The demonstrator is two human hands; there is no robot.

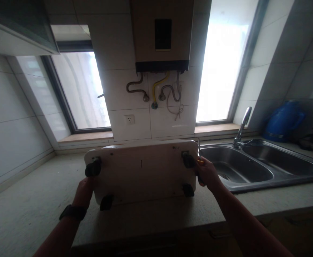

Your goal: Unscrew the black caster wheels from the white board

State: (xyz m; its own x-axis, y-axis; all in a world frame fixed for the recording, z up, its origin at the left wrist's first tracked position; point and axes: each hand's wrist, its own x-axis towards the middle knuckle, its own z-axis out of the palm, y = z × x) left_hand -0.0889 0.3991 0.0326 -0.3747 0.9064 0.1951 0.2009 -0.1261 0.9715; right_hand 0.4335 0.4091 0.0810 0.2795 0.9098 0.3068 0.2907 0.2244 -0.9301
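Note:
A pale rectangular board (143, 175) with rounded corners stands tilted on the counter, its underside facing me. Dark caster wheels sit at its corners, among them the upper left caster (93, 167) and the upper right caster (189, 159). My left hand (84, 191), a dark band on its wrist, is closed on the board's left edge just below the upper caster. At the opposite edge, my right hand (208, 173) is closed around a screwdriver (201, 180) with a black and orange handle, its thin shaft pointing up. Those fingers are also against the board's edge, partly hidden.
The speckled counter (35, 189) runs along the wall. Right of the board is a double steel sink (239, 175) with a faucet (243, 125); a blue jug (283, 121) stands behind it. A water heater (162, 35) with pipes hangs above, between two windows.

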